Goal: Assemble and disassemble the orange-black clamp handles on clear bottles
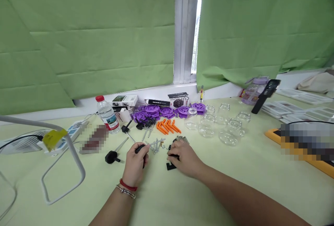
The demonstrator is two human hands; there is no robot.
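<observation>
My left hand (136, 161) is closed around a black plastic piece (140, 148); a thin metal rod (158, 141) sticks out of it to the right. My right hand (184, 154) has its fingers curled down over a black plastic part (171, 166) on the table, mostly hidden under them. Just beyond the right fingers lie small metal pieces (182, 138) in a group. Between the hands are loose metal pins (156, 146) and tiny brass-coloured bits (161, 144). Left of my left hand rests a black knob with a metal rod (112, 156).
Behind are orange bent pieces (168, 126), purple round plastic parts (167, 112) and small boxes (179, 101). Transparent jars (228, 135) stand to the right. A red-capped water bottle (108, 116), power strip (70, 134) and grey bent tube (78, 161) occupy the left.
</observation>
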